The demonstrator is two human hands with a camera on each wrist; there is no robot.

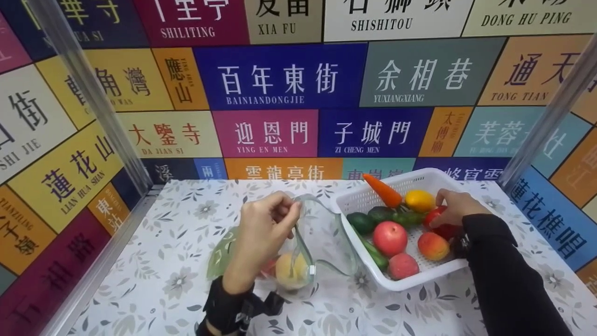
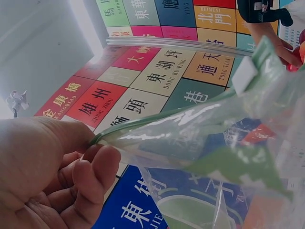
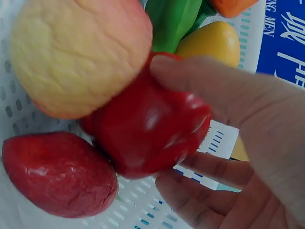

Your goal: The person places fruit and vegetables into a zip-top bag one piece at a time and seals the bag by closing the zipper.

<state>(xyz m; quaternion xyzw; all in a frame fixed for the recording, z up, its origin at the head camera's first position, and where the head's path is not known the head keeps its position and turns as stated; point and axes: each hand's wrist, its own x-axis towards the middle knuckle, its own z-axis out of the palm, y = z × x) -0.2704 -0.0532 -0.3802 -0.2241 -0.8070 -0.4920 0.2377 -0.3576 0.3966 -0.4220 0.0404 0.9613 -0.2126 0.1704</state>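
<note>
My left hand [image 1: 263,228] pinches the rim of a clear zip bag [image 1: 333,233] with a green edge and a white slider. The bag's mouth gapes toward the basket; a yellowish round fruit [image 1: 290,270] and something reddish are at the bag. In the left wrist view, thumb and index finger [image 2: 102,162] grip the bag's corner. Over the right side of a white basket [image 1: 396,285], my right hand [image 1: 461,208] holds a red bell pepper [image 3: 147,124], thumb on one side and fingers on the other. A peach [image 3: 81,57] and a dark red fruit [image 3: 59,174] lie beside it.
Also in the basket are a carrot [image 1: 383,190], a lemon-yellow fruit [image 1: 419,200], green vegetables [image 1: 361,222], a pink-red tomato-like fruit [image 1: 390,239], a peach [image 1: 433,246] and a pink fruit [image 1: 403,266]. Clear posts [image 1: 93,93] stand at both sides of the floral-covered table [image 1: 177,289].
</note>
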